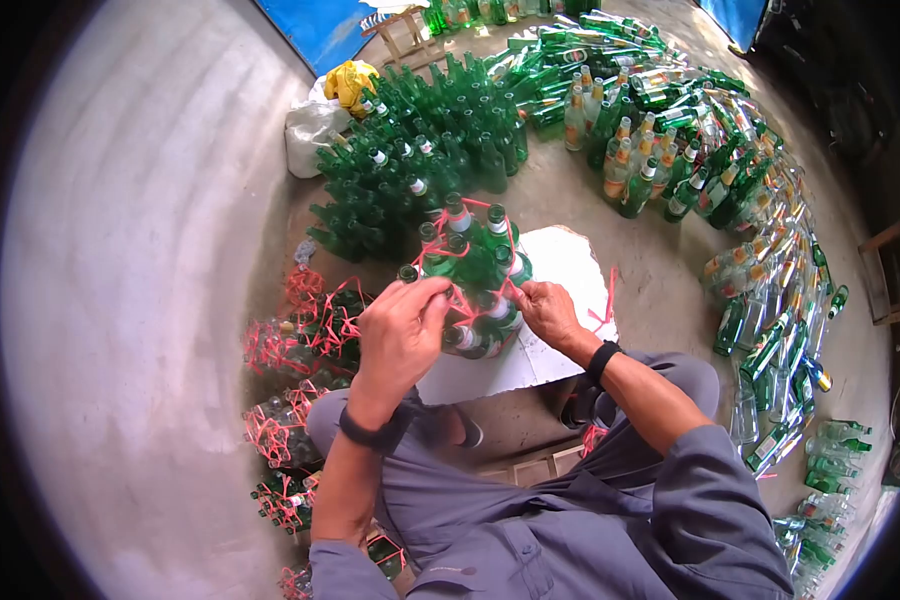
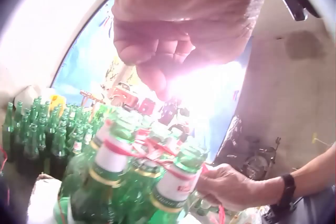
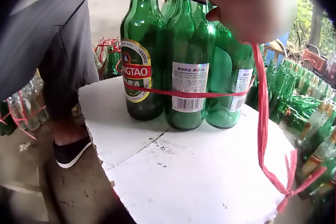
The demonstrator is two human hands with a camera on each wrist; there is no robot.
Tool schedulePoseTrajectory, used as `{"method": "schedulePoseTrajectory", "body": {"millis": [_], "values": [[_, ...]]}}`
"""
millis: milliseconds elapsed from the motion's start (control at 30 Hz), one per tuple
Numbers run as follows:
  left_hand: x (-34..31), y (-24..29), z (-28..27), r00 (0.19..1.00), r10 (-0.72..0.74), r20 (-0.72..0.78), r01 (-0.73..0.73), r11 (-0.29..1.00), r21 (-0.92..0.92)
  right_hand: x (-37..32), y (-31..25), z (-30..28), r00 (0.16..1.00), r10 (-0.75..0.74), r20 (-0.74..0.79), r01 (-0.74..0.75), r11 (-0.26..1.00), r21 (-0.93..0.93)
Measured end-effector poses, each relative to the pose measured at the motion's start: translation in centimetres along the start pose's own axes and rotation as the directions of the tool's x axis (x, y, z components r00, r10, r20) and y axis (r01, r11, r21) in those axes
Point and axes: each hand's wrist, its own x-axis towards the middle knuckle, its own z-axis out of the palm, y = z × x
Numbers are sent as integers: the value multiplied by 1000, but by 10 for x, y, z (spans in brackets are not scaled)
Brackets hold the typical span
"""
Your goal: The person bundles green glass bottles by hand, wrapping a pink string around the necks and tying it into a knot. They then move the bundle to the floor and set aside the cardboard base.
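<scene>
Several green glass beer bottles [image 1: 497,262] stand bundled upright on a white board [image 1: 560,260], in front of the seated person. Pink plastic twine [image 3: 173,93] circles their bodies, and more crosses between the labelled necks [image 2: 113,153]. At the bundle's right side, the right hand [image 1: 550,310] pinches the twine at neck height; a length of it hangs down past the board in the right wrist view. Over the near-left necks is the left hand [image 1: 402,330], its fingers bent inward. Glare washes out its fingertips in the left wrist view, and I cannot tell whether they hold twine.
Many green bottles [image 1: 460,130] stand beyond the board. A long heap of bottles [image 1: 770,260] curves along the right. Twine-tied bottle bundles [image 1: 280,430] sit at the left, beside a pale wall [image 1: 160,250]. A white sack [image 1: 315,140] lies behind them.
</scene>
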Motion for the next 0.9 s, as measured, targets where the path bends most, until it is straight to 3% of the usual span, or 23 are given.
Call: {"method": "schedulePoseTrajectory", "body": {"millis": [33, 100, 233, 333, 467, 567, 667, 900], "values": [[7, -2, 9, 1000, 0, 1, 0, 1000, 0, 1, -5, -3, 1000, 1, 0, -1, 1000, 0], [19, -15, 33, 983, 113, 142, -104, 992, -66, 5, -11, -10, 982, 159, 101, -167, 984, 68], [31, -28, 68, 954, 121, 276, -103, 992, -79, 12, -7, -7, 986, 149, 76, -151, 988, 28], [41, -26, 66, 862, -70, 502, 51, 997, 50, 16, -17, -4, 986, 163, 21, -161, 985, -65], [41, -21, 64, 848, -84, 523, 54, 996, 71, 16, -25, -3, 981, 194, 17, -192, 978, -82], [42, -24, 70, 853, -13, 522, -20, 998, 57, 17, -21, 5, 981, 192, -14, -191, 968, -161], [45, -18, 68, 801, -54, 596, -111, 965, 237, 18, -17, 8, 983, 185, -1, -181, 964, -195], [48, -23, 64, 828, 41, 559, -184, 962, 202, 16, -22, -1, 976, 214, 35, -207, 968, -143]]}}
